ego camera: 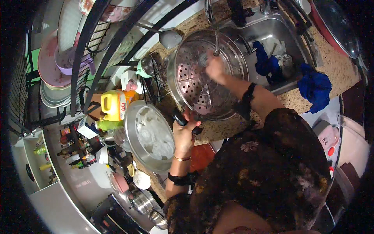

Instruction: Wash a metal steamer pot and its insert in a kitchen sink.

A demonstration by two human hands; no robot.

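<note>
A stainless steel steamer basket (pixel 190 84) with a perforated bottom is tilted up under the faucet spout (pixel 216 44), partly over the sink. My left hand (pixel 184 130) grips its black side handle (pixel 179 117). Inside the basket my right hand (pixel 215 70) is blurred, close below the spout. It holds a greyish scrubber (pixel 202 60) against the inner surface; the blur hides what kind it is. Wet sheen covers the metal. Left of my left hand stands a wide metal basin (pixel 133 140) with cloudy, foamy water in it.
The steel sink (pixel 285 25) holds dark blue cloths and plastic wrappings. Another blue cloth (pixel 314 87) hangs over the counter edge. A black dish rack (pixel 80 58) with plates rises at the left. A yellow jug (pixel 112 105) stands behind the basin. A metal ladle (pixel 170 39) hangs near the basket.
</note>
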